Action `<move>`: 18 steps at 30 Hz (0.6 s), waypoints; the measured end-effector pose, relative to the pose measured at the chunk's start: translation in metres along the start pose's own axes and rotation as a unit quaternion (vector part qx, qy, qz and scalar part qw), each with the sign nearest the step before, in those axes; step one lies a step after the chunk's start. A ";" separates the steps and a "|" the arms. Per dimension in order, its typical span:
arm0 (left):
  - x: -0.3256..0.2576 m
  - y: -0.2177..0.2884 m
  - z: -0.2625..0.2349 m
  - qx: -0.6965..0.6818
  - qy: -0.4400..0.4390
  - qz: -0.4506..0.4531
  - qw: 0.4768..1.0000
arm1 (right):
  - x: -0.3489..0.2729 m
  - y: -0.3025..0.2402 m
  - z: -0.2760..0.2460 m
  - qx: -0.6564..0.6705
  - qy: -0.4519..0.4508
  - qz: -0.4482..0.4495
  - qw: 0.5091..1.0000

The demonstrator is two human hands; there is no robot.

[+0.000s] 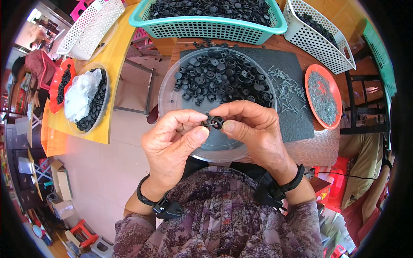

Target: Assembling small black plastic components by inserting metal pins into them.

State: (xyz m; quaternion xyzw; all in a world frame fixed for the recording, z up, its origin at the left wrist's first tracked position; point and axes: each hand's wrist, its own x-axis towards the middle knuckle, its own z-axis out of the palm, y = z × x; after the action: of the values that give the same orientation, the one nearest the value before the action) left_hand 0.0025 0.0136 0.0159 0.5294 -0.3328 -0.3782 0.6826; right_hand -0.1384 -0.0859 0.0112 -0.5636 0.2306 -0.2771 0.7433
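Note:
My left hand (174, 139) and my right hand (254, 127) meet over the near rim of a clear round plastic tray (168, 101). Between their fingertips they pinch one small black round plastic part (215, 122) with a thin pin in it. The right thumb and forefinger hold the part; the left thumb and fingers press at its left side. Several more black round parts (221, 77) lie heaped in the far half of the tray. Loose small metal pins (286, 92) are scattered on the dark mat to the right of the tray.
An orange dish of metal pins (322, 96) sits at right. A teal basket of black parts (211, 17) and a white basket (320, 36) stand behind. On a yellow table at left is a tray with black parts and a white bag (86, 99).

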 end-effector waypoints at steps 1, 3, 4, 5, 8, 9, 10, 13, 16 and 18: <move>0.000 0.000 0.001 0.001 0.001 0.001 1.000 | 0.001 0.000 0.000 0.001 -0.001 0.000 1.000; -0.001 0.001 0.001 0.019 0.008 0.014 1.000 | 0.002 0.002 0.001 0.060 -0.008 0.021 0.998; -0.001 0.000 0.000 0.019 0.009 0.014 1.000 | 0.002 0.003 0.001 0.061 -0.010 0.021 0.998; -0.002 -0.001 -0.002 0.019 -0.009 0.022 1.000 | 0.003 0.004 0.002 0.082 -0.004 0.032 0.996; -0.004 -0.003 -0.005 0.034 -0.026 0.041 0.998 | 0.004 0.009 0.003 0.125 -0.004 0.043 0.991; -0.004 -0.004 -0.006 0.047 -0.026 0.050 0.997 | 0.005 0.011 0.003 0.146 -0.006 0.043 0.988; -0.003 -0.004 -0.005 0.048 -0.023 0.052 0.997 | 0.005 0.011 0.003 0.146 -0.010 0.043 0.988; -0.003 -0.004 -0.004 0.061 -0.014 0.053 0.997 | 0.005 0.011 0.004 0.136 0.005 0.052 0.989; -0.004 -0.004 -0.004 0.073 -0.006 0.055 0.996 | 0.005 0.014 0.004 0.134 0.001 0.046 0.990; -0.004 -0.005 -0.004 0.105 0.000 0.062 0.993 | 0.006 0.016 0.004 0.128 0.003 0.045 0.991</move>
State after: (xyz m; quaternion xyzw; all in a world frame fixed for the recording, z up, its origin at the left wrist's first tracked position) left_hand 0.0031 0.0179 0.0099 0.5761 -0.4028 -0.2988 0.6454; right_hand -0.1293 -0.0838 -0.0033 -0.4518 0.2204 -0.2728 0.8203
